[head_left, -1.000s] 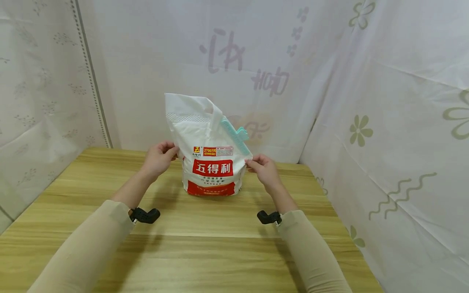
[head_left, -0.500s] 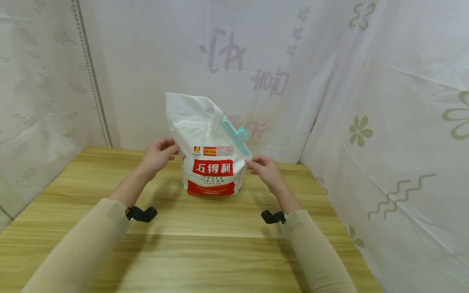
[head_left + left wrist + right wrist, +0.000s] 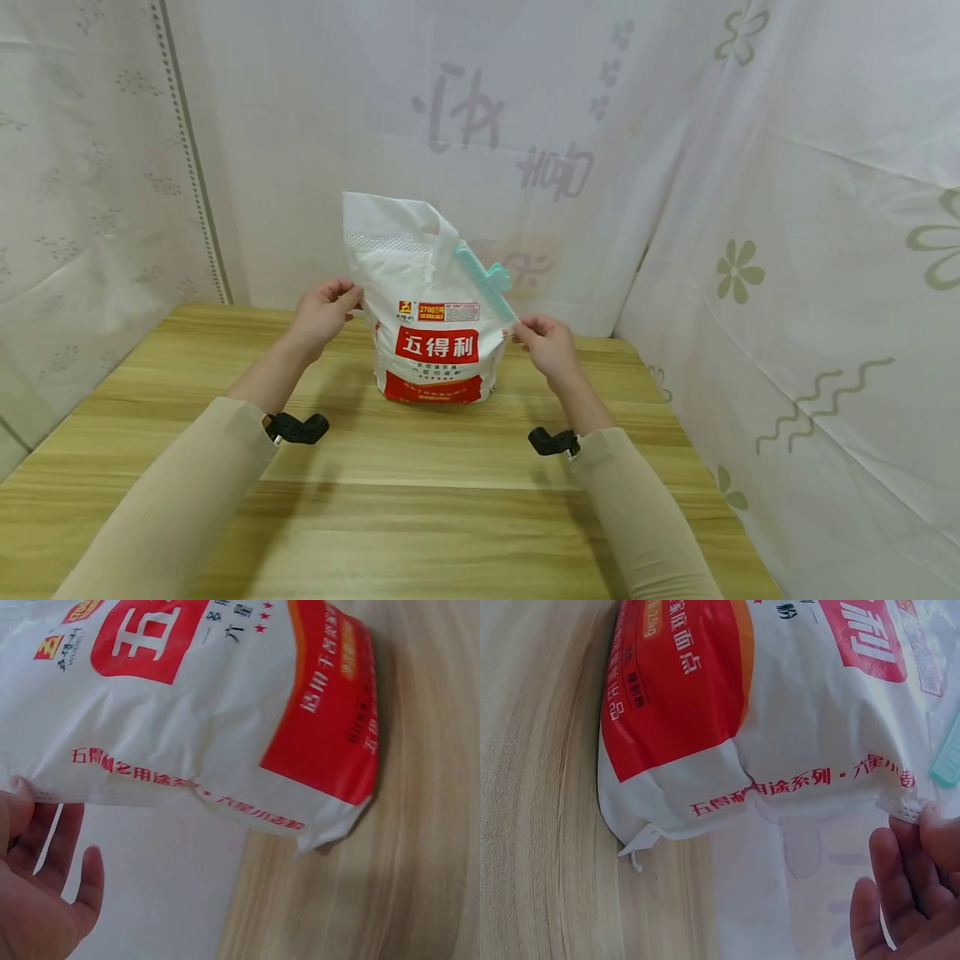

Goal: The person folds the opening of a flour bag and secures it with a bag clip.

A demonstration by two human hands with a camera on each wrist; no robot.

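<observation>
A white and red bag (image 3: 431,333) stands upright on the desk (image 3: 420,492), near its far edge, with a teal clip (image 3: 483,279) clamped slantwise across its folded top on the right. The left hand (image 3: 324,312) pinches the bag's left side seam in a narrow grip; the right hand (image 3: 546,346) pinches the right seam just below the clip.

White-and-red flour bag (image 3: 431,333) stands upright on the table, teal clip (image 3: 483,283) on its folded top
</observation>
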